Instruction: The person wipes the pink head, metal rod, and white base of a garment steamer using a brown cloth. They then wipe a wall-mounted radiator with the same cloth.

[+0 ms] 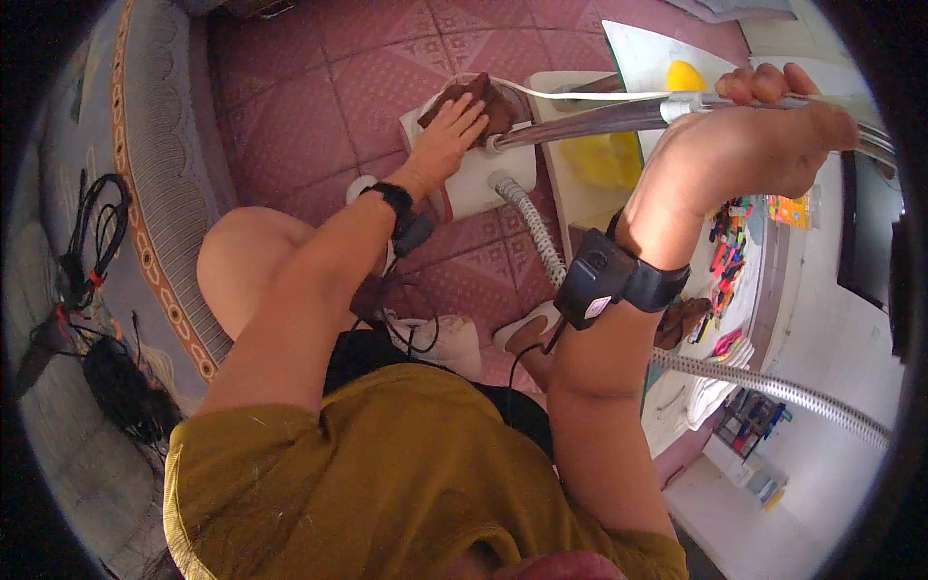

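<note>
Your left hand (pixel 452 130) is pressing flat, fingers spread and together on nothing but a brown cloth (pixel 480 97), which is lying bunched on top of the white base unit (pixel 483 169) down on the red tiled floor (pixel 319 87). Your right hand (pixel 749 145) is wrapped tight around the metal pole (pixel 590 121) that is rising out of that base, fingers curled over the top of it, clamped on firmly.

Judging by how things are lying, you look to be partway through wiping — the cloth is sitting near the pole's foot, covering only a corner of the top. The front of the base, nearer you, is showing bare white, and you cannot tell from here whether it is already clean or not yet touched. The pole is not being rubbed at all right now; it is only being held steady.

The base is looking like a boxy white plastic body, glossy, with a ribbed grey hose (pixel 541 242) coming out of its near side and running off to your right. The cloth is dark brown, crumpled, thick enough to bulge under your fingers. A thin white cord (pixel 580 95) is crossing above it — mind that as you are working.
</note>
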Demonstrator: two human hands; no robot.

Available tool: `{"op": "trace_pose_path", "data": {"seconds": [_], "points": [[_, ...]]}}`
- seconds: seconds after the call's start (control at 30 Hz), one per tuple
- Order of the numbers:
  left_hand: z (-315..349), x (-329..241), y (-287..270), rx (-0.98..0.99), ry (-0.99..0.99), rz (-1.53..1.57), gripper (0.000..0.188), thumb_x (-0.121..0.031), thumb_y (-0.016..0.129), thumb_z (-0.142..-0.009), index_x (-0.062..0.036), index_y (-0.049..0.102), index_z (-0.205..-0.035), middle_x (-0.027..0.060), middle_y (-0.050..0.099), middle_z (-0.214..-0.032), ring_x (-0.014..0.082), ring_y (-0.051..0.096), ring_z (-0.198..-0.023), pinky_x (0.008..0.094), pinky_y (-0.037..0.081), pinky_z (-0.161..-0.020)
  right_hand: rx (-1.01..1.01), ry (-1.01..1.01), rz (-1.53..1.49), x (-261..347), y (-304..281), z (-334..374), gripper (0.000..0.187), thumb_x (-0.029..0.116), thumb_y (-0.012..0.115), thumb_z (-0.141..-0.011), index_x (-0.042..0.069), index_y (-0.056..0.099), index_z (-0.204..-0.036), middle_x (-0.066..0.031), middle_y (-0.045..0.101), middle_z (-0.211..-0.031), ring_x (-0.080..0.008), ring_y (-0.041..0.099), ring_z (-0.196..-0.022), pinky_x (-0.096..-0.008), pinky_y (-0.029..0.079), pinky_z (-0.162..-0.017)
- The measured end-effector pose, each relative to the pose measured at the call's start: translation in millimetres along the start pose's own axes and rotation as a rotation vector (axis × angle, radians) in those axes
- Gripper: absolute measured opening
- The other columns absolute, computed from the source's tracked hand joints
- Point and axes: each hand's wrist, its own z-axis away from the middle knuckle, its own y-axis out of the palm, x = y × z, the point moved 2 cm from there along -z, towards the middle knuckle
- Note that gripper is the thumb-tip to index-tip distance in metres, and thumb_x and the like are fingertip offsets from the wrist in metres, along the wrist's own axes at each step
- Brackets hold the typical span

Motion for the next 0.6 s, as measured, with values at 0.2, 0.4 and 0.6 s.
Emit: {"op": "trace_pose_path", "data": {"seconds": [0.2, 0.4, 0.6], "points": [[-53, 8, 20, 0.186, 0.232, 0.166, 0.058, 0.007, 0.059, -0.070, -0.0049, 0.056, -0.127, 0.0119, 0.046, -0.143, 0.0328, 0.033, -0.140, 0.0484, 0.024, -0.117, 0.027, -0.072, 0.017, -4, -1, -1, 0.052, 0.040, 0.027, -0.100, -0.002, 0.051, -0.083, -0.0068, 0.045, -0.057, -0.0135, 0.036, -0.048, -0.0250, 0.036, -0.048], [19, -26, 10, 0.000, -0.184, -0.007, 0.055, 0.002, 0.064, -0.072, -0.0029, 0.055, -0.126, 0.0133, 0.046, -0.142, 0.0361, 0.033, -0.139, 0.0501, 0.027, -0.115, 0.016, -0.058, 0.003, -6, 0, -7, 0.053, 0.040, 0.028, -0.099, -0.003, 0.052, -0.080, -0.0083, 0.048, -0.056, -0.0141, 0.038, -0.046, -0.0253, 0.037, -0.048], [48, -68, 20, -0.344, -0.586, 0.209, 0.051, 0.002, 0.061, -0.082, -0.0015, 0.050, -0.131, 0.0174, 0.042, -0.139, 0.0423, 0.032, -0.136, 0.0508, 0.030, -0.111, 0.026, -0.130, 0.072, -11, -5, -9, 0.056, 0.041, 0.029, -0.097, -0.005, 0.054, -0.079, -0.0131, 0.052, -0.056, -0.0162, 0.045, -0.044, -0.0249, 0.042, -0.046]]}}
